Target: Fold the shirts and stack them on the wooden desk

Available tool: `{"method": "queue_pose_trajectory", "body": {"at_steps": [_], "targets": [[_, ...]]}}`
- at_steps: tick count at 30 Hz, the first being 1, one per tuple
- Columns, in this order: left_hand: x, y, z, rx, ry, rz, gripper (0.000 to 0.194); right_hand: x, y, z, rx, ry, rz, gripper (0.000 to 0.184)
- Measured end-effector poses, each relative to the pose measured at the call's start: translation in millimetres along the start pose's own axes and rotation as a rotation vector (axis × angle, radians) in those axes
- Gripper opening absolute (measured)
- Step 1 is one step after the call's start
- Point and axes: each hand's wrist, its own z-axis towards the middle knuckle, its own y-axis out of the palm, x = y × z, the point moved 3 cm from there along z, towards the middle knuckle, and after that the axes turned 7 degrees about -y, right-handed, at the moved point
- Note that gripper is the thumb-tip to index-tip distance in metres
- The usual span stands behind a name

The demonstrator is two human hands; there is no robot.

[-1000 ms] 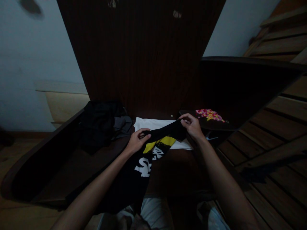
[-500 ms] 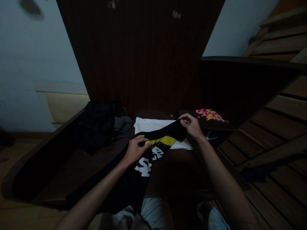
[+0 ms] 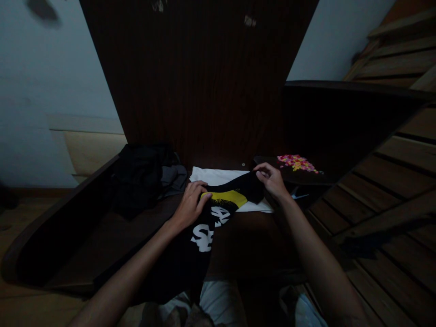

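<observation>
A black garment, seemingly a T-shirt (image 3: pixel 184 268), with white lettering and a yellow patch, stretches from the lap side of the dark surface up over a white folded cloth (image 3: pixel 218 176). My left hand (image 3: pixel 190 202) grips its upper edge beside the yellow patch, thumb on top and fingers behind the cloth. At the garment's far right end, my right hand (image 3: pixel 270 178) pinches a black corner between thumb and fingers. The cloth between the hands is lifted a little and sags. Part of the garment is hidden under my left forearm.
A heap of black and grey clothes (image 3: pixel 146 177) lies at the left of the dark wooden surface (image 3: pixel 252 245). Many small pink and yellow pieces (image 3: pixel 296 162) are on the right. Tall dark board (image 3: pixel 204 81) stands behind; wooden slats (image 3: pixel 391 190) run along the right.
My left hand has shifted slightly left and up along the garment's edge, and the yellow patch lies flatter. My right hand stays nearly in place.
</observation>
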Motion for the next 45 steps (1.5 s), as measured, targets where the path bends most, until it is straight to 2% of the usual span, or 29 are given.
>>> {"method": "queue_pose_trajectory", "body": {"at_steps": [4,11,15,18,20,23,26,28,31,35,39,45], "targets": [[-21,6.1,17,-0.073,-0.095,-0.146,0.021,1,-2,-2,-0.004,0.009,-0.012,0.028],[-59,22.5,35,-0.285,-0.294,-0.333,0.039,2,-3,-3,-0.021,-0.009,-0.041,0.027],[-63,20.5,37,-0.402,-0.374,-0.44,0.042,4,-3,-1,0.006,-0.051,-0.062,0.027],[-56,13.4,38,-0.444,-0.414,-0.481,0.038,5,-3,3,-0.021,-0.08,-0.1,0.025],[-47,5.9,40,-0.442,-0.381,-0.45,0.032,4,-3,5,-0.075,-0.104,-0.13,0.024],[-33,-7.7,43,-0.387,-0.254,-0.343,0.023,0,-3,8,-0.181,-0.14,-0.136,0.027],[-21,-19.5,44,-0.306,-0.111,-0.239,0.018,-4,-4,8,-0.252,-0.09,-0.116,0.028],[-16,-24.3,43,-0.275,-0.063,-0.198,0.017,-5,-5,7,-0.285,-0.047,-0.123,0.03],[-16,-28.0,41,-0.221,-0.062,-0.153,0.02,-7,-6,5,-0.314,-0.049,-0.158,0.032],[-20,-28.2,38,-0.165,-0.098,-0.136,0.025,-10,-9,4,-0.328,-0.11,-0.213,0.026],[-20,-27.5,35,-0.181,-0.109,-0.155,0.026,-13,-10,5,-0.344,-0.165,-0.251,0.02],[-8,-30.2,33,-0.309,-0.049,-0.191,0.024,-15,-10,7,-0.426,-0.153,-0.246,0.018]]}}
